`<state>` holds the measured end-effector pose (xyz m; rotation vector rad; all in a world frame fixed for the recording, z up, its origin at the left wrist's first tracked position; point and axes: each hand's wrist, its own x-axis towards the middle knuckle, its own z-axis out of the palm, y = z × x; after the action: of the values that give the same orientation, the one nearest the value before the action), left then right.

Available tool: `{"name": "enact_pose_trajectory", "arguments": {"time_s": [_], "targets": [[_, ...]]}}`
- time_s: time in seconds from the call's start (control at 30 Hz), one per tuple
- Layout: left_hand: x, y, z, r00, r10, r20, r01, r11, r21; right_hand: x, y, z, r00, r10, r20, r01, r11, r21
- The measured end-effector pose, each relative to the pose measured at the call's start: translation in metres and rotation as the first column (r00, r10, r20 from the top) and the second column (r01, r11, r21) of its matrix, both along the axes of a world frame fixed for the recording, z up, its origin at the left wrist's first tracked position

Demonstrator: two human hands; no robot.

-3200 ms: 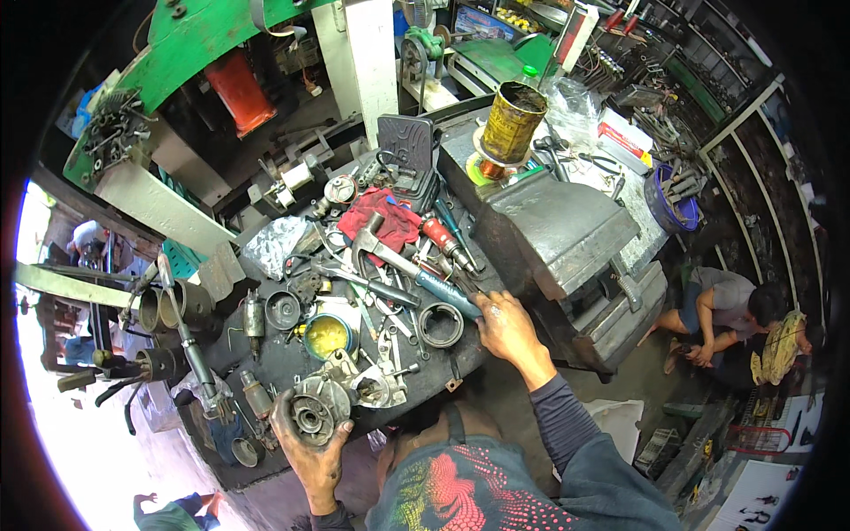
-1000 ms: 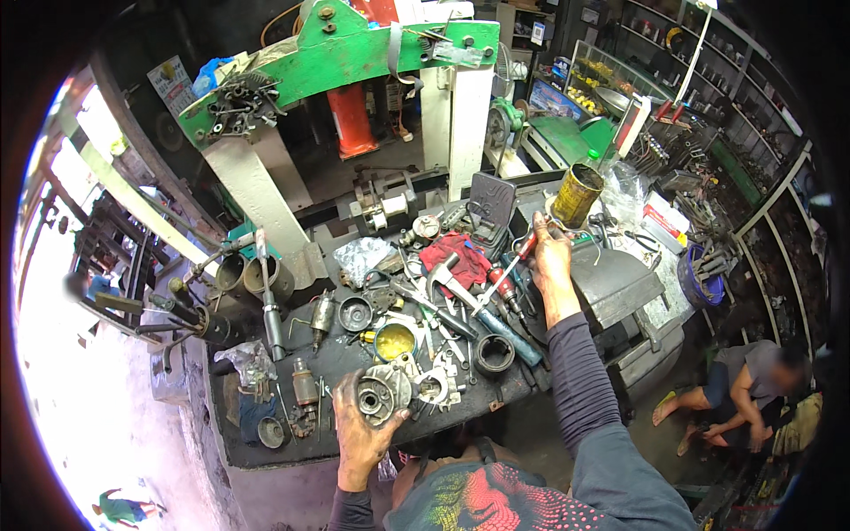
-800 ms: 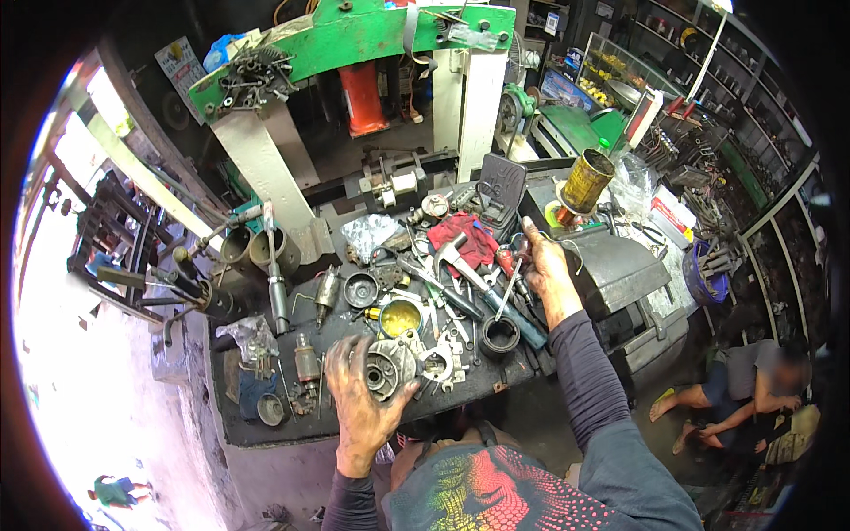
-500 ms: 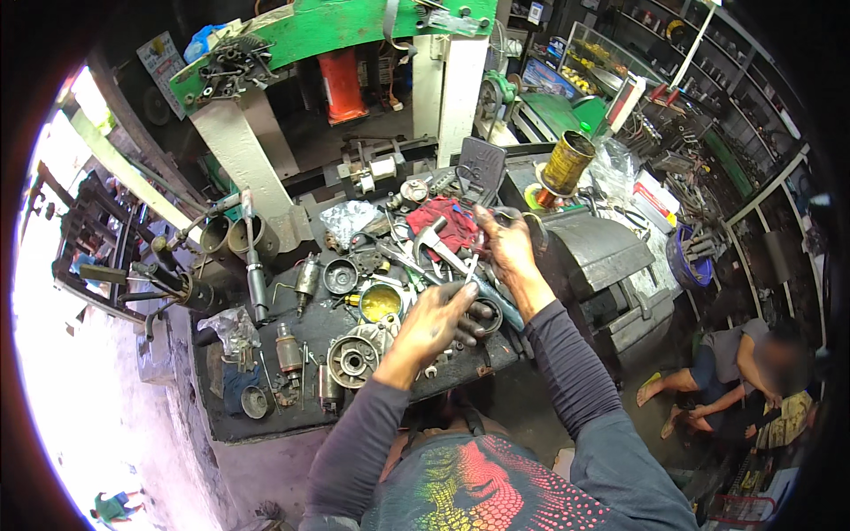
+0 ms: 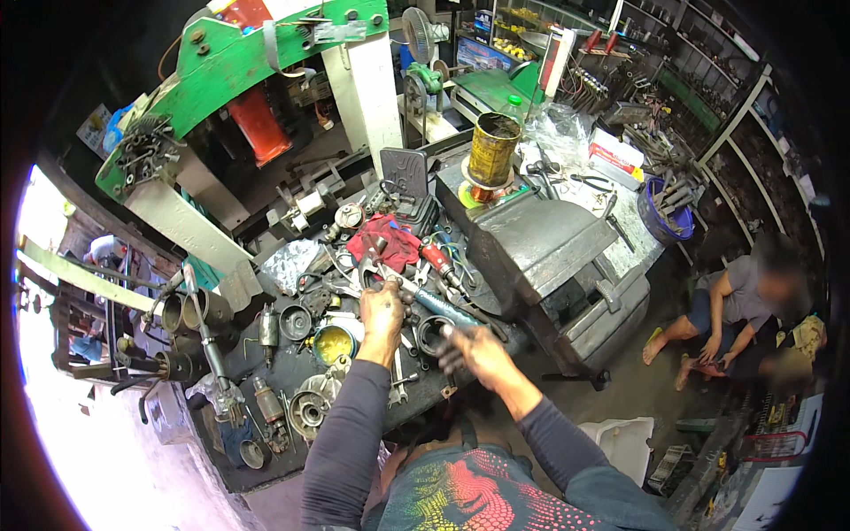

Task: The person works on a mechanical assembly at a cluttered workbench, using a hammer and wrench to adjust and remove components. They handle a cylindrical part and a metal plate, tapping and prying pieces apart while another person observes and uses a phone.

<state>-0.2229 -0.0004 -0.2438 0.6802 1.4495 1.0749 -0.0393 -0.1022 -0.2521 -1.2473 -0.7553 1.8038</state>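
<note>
My left hand [image 5: 382, 317] is over the cluttered bench, beside a claw hammer [image 5: 425, 299] with a blue handle. Its fingers are bent and closed down among the tools; what they hold, if anything, is hidden. To the right, my right hand [image 5: 480, 356] hangs with fingers apart and nothing visible in them, close to a dark round ring-shaped part [image 5: 431, 336]. Left of my left hand stands a tub of yellow grease [image 5: 334, 343]. A red cloth [image 5: 386, 239] lies beyond the hammer, and a red-handled tool [image 5: 436, 258] rests right of it. Spanners [image 5: 397, 376] lie near the bench's front edge.
A large bench vise [image 5: 553, 248] stands right of the tools, with a yellow can [image 5: 495, 146] behind it. A metal alternator-like housing [image 5: 310, 407] sits at the front left. A green press frame [image 5: 239, 75] rises behind. A person [image 5: 739, 296] sits low at the right.
The view has turned right. My left hand has moved up beside the hammer head; my right hand has come back toward me, away from the red cloth, and its fingers have spread.
</note>
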Motion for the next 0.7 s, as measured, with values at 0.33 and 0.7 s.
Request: {"name": "enact_pose_trajectory", "arguments": {"time_s": [0.33,0.7], "targets": [[0.008,0.004,0.023,0.571,-0.282,-0.771,0.552,0.827,0.106,0.151,-0.053,0.217,0.743,0.557,0.371,-0.620,0.364,0.695],[-0.066,-0.132,0.152,0.253,0.154,-0.955,0.072,0.982,0.177,0.373,0.080,0.119,0.590,-0.754,0.288,0.594,0.648,0.477]]}}
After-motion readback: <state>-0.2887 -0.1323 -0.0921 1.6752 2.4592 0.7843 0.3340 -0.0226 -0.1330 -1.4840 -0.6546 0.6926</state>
